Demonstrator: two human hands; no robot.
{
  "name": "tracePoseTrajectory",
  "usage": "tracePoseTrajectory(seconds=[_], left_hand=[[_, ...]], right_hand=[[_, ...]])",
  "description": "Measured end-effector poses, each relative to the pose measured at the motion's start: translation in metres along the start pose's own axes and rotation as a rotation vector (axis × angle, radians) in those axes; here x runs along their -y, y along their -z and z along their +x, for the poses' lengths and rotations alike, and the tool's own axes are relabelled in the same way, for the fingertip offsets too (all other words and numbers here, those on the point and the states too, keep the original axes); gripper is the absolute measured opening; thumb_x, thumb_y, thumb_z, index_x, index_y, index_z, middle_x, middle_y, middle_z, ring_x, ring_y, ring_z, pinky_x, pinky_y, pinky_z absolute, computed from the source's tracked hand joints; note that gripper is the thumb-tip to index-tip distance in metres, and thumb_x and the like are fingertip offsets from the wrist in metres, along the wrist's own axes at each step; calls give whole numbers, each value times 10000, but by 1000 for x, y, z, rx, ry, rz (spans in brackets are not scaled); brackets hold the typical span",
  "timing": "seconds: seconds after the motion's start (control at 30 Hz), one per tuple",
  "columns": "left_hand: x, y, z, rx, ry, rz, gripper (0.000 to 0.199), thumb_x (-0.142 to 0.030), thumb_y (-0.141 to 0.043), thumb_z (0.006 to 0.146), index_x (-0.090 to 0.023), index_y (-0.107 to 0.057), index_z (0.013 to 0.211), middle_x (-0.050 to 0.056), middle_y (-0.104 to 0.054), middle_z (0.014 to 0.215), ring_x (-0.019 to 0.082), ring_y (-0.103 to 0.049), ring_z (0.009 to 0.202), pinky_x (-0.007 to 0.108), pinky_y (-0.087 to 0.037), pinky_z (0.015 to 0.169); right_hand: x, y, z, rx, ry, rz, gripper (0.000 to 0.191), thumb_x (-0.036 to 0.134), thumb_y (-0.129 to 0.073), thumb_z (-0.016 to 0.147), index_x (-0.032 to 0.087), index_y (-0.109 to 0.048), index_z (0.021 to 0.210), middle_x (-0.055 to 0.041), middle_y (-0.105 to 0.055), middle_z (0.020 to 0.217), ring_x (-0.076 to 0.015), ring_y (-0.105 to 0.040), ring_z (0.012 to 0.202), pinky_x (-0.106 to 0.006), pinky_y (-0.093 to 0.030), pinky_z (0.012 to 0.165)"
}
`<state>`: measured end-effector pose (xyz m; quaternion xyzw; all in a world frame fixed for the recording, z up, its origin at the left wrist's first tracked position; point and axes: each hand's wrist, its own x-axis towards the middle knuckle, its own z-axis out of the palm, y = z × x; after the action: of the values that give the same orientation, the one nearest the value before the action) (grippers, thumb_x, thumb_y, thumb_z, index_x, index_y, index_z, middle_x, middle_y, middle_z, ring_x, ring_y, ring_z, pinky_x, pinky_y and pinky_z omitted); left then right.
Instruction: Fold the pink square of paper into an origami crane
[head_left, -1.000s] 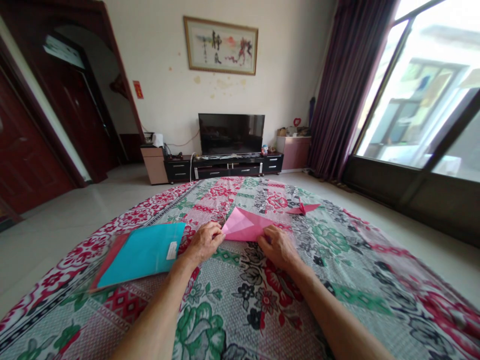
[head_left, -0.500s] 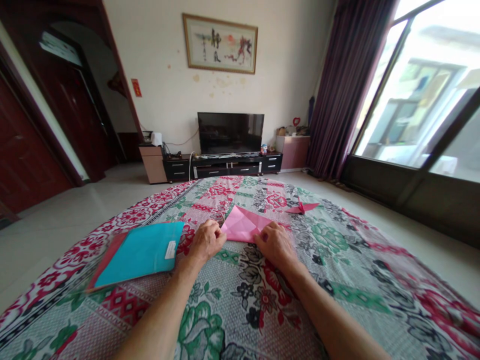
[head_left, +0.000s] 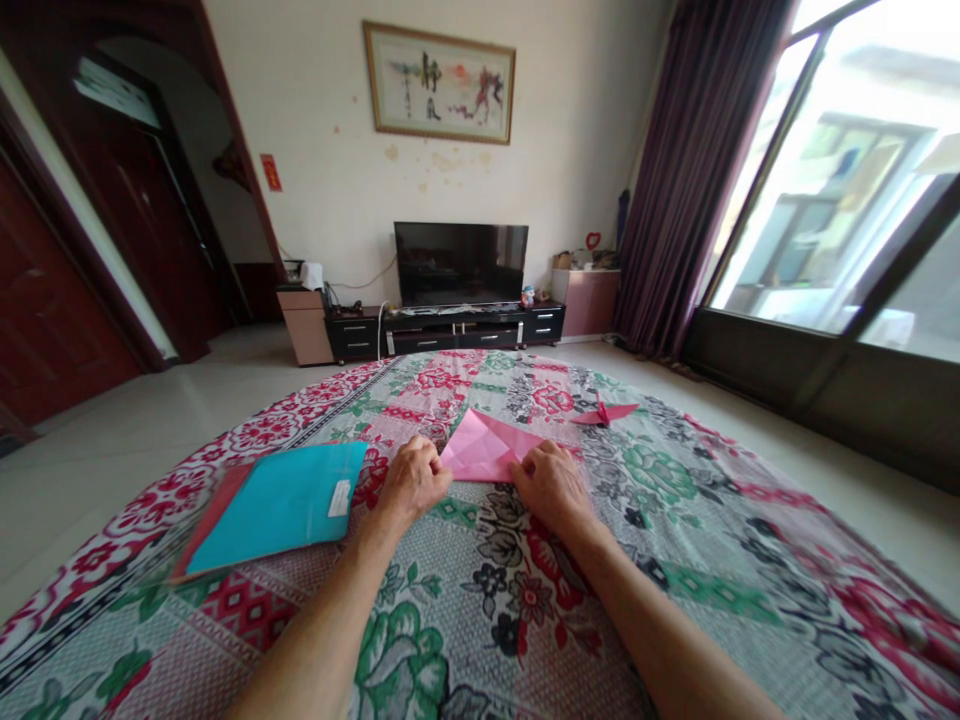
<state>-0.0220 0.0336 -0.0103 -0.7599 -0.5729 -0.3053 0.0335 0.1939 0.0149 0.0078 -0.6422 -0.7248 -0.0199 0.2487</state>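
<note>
A pink sheet of folded paper (head_left: 484, 450) with visible creases lies on the patterned tablecloth, one corner pointing away from me. My left hand (head_left: 414, 478) is closed on its left corner, fingers curled and pinching. On the right side, my right hand (head_left: 551, 485) grips the paper's near right edge, thumb and fingers closed together. Part of the right corner is hidden behind that hand. Beyond it, to the right, rests a folded red-pink paper crane (head_left: 604, 413).
Left of my left arm lies a pack of coloured paper (head_left: 274, 508), blue on top with red beneath and a white label. The floral tablecloth (head_left: 420, 650) covers the round table. Across the room, a television (head_left: 461, 264) stands on a low black cabinet (head_left: 420, 340).
Both hands keep their hold on the pink paper in almost the same place. The whole view has shifted very slightly.
</note>
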Motion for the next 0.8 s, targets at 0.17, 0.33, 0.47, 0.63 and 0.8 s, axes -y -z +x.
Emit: tracePoseTrajectory(seconds=[0.17,0.33,0.47,0.63,0.8], left_hand=[[2,-2,1,3,10,-9,146,-103,-517,672,-185,-493,553,33,-545,721,154,-546,738,262,-412,696],[3,-2,0,-6,14,-38,139,-108,-526,671,-183,-502,555,38,-553,743,157,-555,769,261,-422,717],[3,-2,1,-7,10,-37,144,-106,-527,665,-184,-496,548,36,-556,741,153,-551,750,260,-422,706],[2,-2,1,-14,19,-41,138,-110,-524,668,-186,-503,554,42,-562,745,160,-555,763,269,-427,716],[3,-3,0,-19,25,-46,137,-104,-533,664,-189,-505,559,43,-569,763,158,-558,781,268,-431,726]], right_hand=[[0,-2,2,-4,-7,-38,286,351,-486,830,172,-659,690,-88,-603,835,-175,-534,766,-286,-359,735],[0,-2,3,1,-18,-58,296,367,-481,829,175,-664,697,-89,-606,850,-178,-535,760,-292,-355,720],[0,-3,3,2,-30,-51,301,379,-486,827,172,-665,703,-89,-604,860,-178,-534,774,-291,-354,724],[0,-4,3,2,-32,-53,310,390,-484,830,171,-664,703,-95,-601,858,-183,-536,779,-298,-357,736],[1,-3,3,1,-34,-55,337,404,-464,840,172,-664,700,-99,-602,859,-189,-538,773,-306,-357,729]])
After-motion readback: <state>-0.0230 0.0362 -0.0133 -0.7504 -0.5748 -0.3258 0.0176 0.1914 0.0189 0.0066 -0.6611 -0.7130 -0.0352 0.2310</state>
